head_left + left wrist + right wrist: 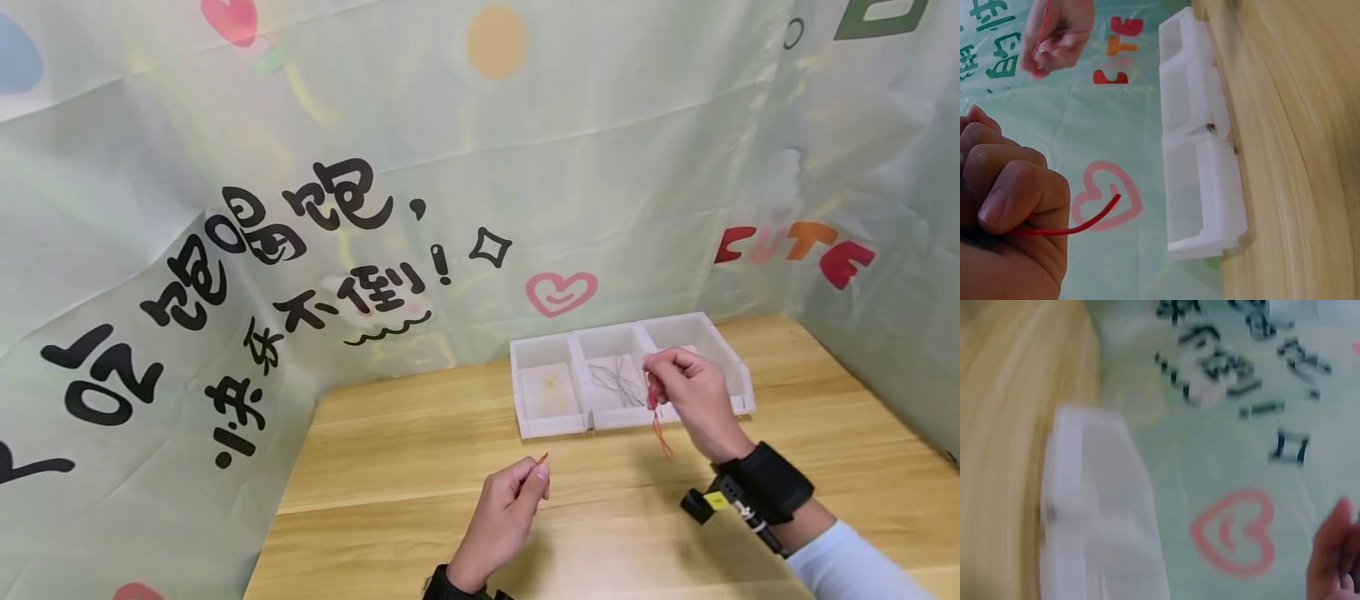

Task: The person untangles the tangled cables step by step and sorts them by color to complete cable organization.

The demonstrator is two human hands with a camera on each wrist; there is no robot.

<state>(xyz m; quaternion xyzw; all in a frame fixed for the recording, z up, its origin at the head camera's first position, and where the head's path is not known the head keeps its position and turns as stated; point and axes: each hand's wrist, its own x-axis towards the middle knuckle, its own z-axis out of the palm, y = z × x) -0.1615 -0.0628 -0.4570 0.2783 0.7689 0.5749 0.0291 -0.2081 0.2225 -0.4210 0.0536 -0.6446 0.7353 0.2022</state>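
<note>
My left hand [501, 517] pinches a short red wire [1088, 226] between thumb and curled fingers. One end of this wire sticks out in a slight curve in the left wrist view. Farther right, my right hand [696, 398] holds a small bunch of red wires [658, 433] that dangles below its fingers. That hand is above the front right part of a white divided tray [553, 432]. Thin yellow wires [553, 383] lie in the tray's left compartment and grey wires [615, 377] in the middle one. My right hand partly hides the right compartment.
The tray stands on a wooden table [390, 442] near its back edge. A printed cloth [420, 108] hangs behind the table and along both sides. A black wrist strap with a small camera [699, 505] sits on the right wrist. The right wrist view is blurred.
</note>
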